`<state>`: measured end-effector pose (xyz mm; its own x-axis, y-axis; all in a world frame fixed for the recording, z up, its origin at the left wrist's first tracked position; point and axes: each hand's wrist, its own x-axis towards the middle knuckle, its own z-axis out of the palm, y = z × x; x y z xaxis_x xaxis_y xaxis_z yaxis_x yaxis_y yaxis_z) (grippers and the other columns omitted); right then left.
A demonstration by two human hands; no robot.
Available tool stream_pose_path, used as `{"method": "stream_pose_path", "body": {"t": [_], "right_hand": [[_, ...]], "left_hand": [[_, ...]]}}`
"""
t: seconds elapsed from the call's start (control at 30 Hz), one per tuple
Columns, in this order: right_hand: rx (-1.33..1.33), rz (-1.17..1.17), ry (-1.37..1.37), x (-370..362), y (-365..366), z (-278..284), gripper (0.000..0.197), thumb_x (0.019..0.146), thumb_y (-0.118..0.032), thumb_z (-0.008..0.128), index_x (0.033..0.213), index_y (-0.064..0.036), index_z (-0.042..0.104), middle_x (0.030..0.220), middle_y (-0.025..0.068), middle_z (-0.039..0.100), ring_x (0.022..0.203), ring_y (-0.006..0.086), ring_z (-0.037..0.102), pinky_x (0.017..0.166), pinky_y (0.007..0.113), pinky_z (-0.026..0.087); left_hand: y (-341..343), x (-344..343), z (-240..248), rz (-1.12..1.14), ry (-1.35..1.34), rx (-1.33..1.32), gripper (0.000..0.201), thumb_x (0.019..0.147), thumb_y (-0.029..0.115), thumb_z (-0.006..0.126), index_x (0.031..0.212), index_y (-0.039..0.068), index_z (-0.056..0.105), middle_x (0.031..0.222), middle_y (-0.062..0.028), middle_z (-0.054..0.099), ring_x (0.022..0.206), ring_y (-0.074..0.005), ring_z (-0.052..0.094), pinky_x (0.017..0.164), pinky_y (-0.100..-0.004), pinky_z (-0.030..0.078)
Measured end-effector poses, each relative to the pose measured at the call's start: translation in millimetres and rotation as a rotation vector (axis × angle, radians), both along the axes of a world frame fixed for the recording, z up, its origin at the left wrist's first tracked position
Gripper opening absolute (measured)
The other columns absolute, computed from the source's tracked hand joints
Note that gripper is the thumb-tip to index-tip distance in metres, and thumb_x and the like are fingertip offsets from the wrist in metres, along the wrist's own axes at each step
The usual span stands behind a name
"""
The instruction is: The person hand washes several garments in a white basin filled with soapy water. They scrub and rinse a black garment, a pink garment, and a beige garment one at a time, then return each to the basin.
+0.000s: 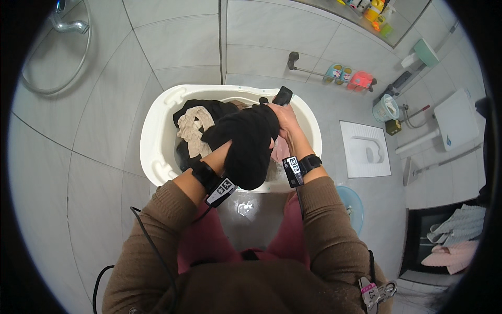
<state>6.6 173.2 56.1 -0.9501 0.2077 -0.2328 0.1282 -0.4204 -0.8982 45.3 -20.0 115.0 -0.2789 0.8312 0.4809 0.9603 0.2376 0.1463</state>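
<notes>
A bunched wet-looking black garment (247,141) is held up over a white plastic tub (153,123). My right hand (285,118) is closed on its upper right end, beside a small dark object (283,96) that I cannot make out. My left hand (227,150) goes in under the cloth and grips it from the left, with most of its fingers covered. One part of the garment hangs down over the tub's near rim. In the tub lie a beige cloth (194,128), more black cloth (184,111) and a pink cloth (281,150), with some water.
Right of the tub are a squat toilet (366,149), a light-blue basin (350,209) and a small bucket (387,109). A wall rail holds slippers (360,80). A shower hose (83,57) hangs at left. Towels (457,235) hang at lower right. Cables run along my sleeves.
</notes>
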Motion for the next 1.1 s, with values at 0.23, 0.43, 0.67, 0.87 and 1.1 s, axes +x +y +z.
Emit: {"method": "stream_pose_path", "body": {"t": [0.23,0.43,0.67,0.87,1.1], "right_hand": [[0.699,0.022,-0.125,0.5,-9.4,-9.5,0.029,0.075,-0.012,0.07,0.097,0.0062,0.065,0.083,0.0148,0.067,0.076,0.023,0.067,0.066,0.034,0.053],[1.12,0.026,-0.202,19.3,-28.6,0.1,0.038,0.076,-0.02,0.062,0.109,-0.0006,0.065,0.106,0.0282,0.067,0.105,0.046,0.062,0.093,0.048,0.05],[1.006,-0.163,-0.116,23.0,-40.1,17.7,0.047,0.078,-0.022,0.063,0.12,-0.0018,0.058,0.111,0.0277,0.066,0.108,0.0456,0.061,0.094,0.048,0.049],[0.826,-0.175,-0.109,7.1,-34.0,11.1,0.055,0.082,-0.035,0.069,0.122,0.0009,0.057,0.097,0.0265,0.068,0.099,0.0415,0.066,0.091,0.046,0.05],[0.044,0.098,0.075,2.6,15.2,12.3,0.048,0.094,-0.033,0.065,0.132,-0.0059,0.053,0.121,0.0163,0.057,0.1,0.0243,0.064,0.082,0.039,0.057]], "left_hand": [[-9.4,-1.8,-38.3,0.054,-0.4,-0.234,0.022,0.076,0.023,0.071,0.085,0.006,0.061,0.076,-0.013,0.059,0.07,-0.0299,0.058,0.064,-0.0433,0.045],[-1.8,1.6,-60.8,0.159,-0.66,-0.356,0.026,0.078,0.026,0.072,0.088,0.003,0.062,0.077,-0.0137,0.06,0.073,-0.0307,0.059,0.067,-0.0438,0.046],[15.0,4.4,-72.2,0.201,-0.508,0.066,0.032,0.079,0.028,0.073,0.093,0.001,0.063,0.083,-0.0145,0.063,0.077,-0.0309,0.061,0.072,-0.0435,0.048],[9.1,1.7,-41.8,0.205,-0.587,0.284,0.034,0.082,0.026,0.073,0.103,0.001,0.065,0.097,-0.0144,0.066,0.085,-0.0312,0.063,0.074,-0.042,0.05],[-10.6,37.4,18.7,0.122,-0.683,0.305,0.022,0.087,0.017,0.066,0.106,0.006,0.064,0.089,-0.012,0.067,0.081,-0.028,0.065,0.072,-0.0372,0.051]]}}
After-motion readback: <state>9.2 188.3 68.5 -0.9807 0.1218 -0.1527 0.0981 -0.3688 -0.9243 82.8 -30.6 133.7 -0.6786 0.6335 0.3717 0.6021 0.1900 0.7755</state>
